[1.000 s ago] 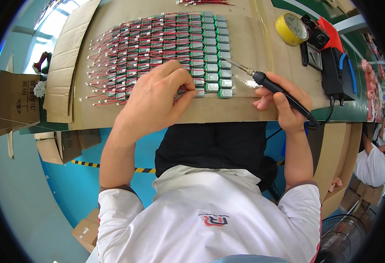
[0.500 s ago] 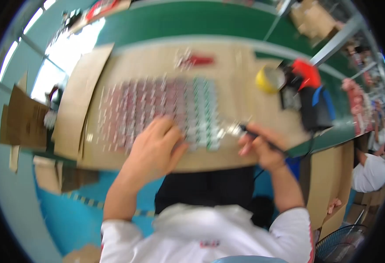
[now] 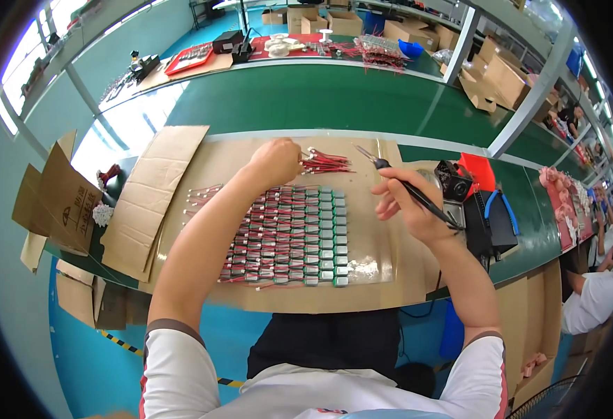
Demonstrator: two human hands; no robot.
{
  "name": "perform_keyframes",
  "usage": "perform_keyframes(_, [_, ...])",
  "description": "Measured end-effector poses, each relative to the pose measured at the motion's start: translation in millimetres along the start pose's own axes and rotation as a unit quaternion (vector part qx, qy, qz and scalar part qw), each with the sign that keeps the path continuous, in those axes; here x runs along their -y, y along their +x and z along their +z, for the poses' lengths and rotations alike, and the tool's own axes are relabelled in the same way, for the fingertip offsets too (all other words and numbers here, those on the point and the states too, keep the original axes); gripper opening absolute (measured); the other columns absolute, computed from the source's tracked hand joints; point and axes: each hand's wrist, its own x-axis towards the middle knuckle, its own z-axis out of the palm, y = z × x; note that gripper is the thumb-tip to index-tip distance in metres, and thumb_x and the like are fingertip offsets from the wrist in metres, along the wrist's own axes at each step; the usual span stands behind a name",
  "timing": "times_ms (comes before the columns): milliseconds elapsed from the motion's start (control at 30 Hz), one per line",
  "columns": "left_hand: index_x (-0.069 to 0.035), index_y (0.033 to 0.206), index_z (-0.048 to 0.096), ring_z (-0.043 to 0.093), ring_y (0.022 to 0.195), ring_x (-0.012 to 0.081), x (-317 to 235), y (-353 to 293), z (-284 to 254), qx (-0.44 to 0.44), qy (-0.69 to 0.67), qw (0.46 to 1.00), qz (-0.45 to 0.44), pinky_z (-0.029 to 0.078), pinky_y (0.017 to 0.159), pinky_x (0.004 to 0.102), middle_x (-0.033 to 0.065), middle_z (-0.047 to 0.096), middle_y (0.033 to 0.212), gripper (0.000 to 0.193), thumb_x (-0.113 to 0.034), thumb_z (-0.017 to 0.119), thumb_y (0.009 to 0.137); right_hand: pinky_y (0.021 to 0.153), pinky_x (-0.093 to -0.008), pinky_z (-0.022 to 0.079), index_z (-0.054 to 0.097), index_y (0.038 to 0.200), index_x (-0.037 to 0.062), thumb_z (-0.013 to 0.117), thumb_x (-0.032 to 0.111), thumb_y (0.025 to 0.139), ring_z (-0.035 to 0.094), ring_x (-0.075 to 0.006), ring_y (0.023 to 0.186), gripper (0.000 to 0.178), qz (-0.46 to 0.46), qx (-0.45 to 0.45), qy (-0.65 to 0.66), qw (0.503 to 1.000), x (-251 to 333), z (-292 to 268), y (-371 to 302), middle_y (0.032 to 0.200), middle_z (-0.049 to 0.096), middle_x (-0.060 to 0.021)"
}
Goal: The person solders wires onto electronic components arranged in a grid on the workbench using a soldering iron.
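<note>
My right hand (image 3: 414, 206) grips a soldering iron (image 3: 418, 192) by its black handle, with the metal tip pointing up and left above the cardboard. At the far side of the board my left hand (image 3: 277, 162) has its fingers curled closed at the connector end of a bundle of red wires (image 3: 327, 163). Whatever lies between those fingertips is hidden. Below my left hand are rows of small green-and-silver battery-like parts (image 3: 326, 237). Red leads with white connectors lie across many of them on the left, partly covered by my left forearm.
A cardboard sheet (image 3: 407, 272) covers the green bench. Cardboard flaps (image 3: 156, 192) and an open carton (image 3: 62, 199) stand left. On the right are a black soldering station (image 3: 491, 227), blue-handled pliers (image 3: 502, 209) and a red bin (image 3: 476, 171). A person sits far right.
My left hand has moved from the rows of parts up to the red wire bundle. The soldering iron has risen away from the rows' right side. The head view has tilted up.
</note>
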Motion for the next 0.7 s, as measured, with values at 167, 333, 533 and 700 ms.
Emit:
perform_keyframes(167, [-0.005,0.105,0.080,0.071,0.106,0.0402,1.4,-5.7,12.6,0.005,0.022,1.000,0.002,0.057,0.096,0.0492,0.0181,0.074,0.112,0.023,-0.025,0.071,0.097,0.067,-0.0287,0.065,0.068,0.135,0.0025,0.062,0.015,0.112,0.075,-0.0139,0.080,0.027,-0.028,-0.011,0.045,0.999,-22.9,9.4,23.7,0.104,0.079,-0.0115])
perform_keyframes(333, [-0.002,0.104,0.078,0.071,0.105,0.0393,1.5,-7.7,15.1,0.004,0.046,0.998,0.031,0.058,0.094,0.0505,0.0167,0.073,0.110,0.023,-0.021,0.065,0.100,0.065,-0.0279,0.064,0.070,0.133,0.0035,0.063,0.017,0.112,0.075,-0.0131,0.080,0.026,-0.008,-0.027,0.049,0.998,-47.6,13.3,17.8,0.103,0.079,-0.0109])
perform_keyframes(533, [-0.002,0.101,0.078,0.070,0.109,0.0376,-0.6,-9.2,11.6,-0.030,0.083,0.994,0.064,0.058,0.092,0.0521,0.0159,0.072,0.108,0.019,-0.016,0.065,0.100,0.066,-0.0272,0.064,0.073,0.129,0.0055,0.065,0.017,0.111,0.075,-0.0113,0.078,0.023,0.031,-0.017,0.008,0.999,-47.3,7.3,13.7,0.101,0.080,-0.0095])
perform_keyframes(700, [0.000,0.097,0.076,0.068,0.112,0.0365,-6.3,-20.1,-5.0,-0.068,0.104,0.990,0.073,0.058,0.089,0.0506,0.0159,0.070,0.107,0.015,-0.011,0.066,0.097,0.067,-0.0265,0.063,0.073,0.130,0.0049,0.065,0.017,0.111,0.075,-0.0117,0.078,0.023,-0.011,-0.020,-0.049,0.999,-48.7,6.9,9.4,0.100,0.080,-0.0095])
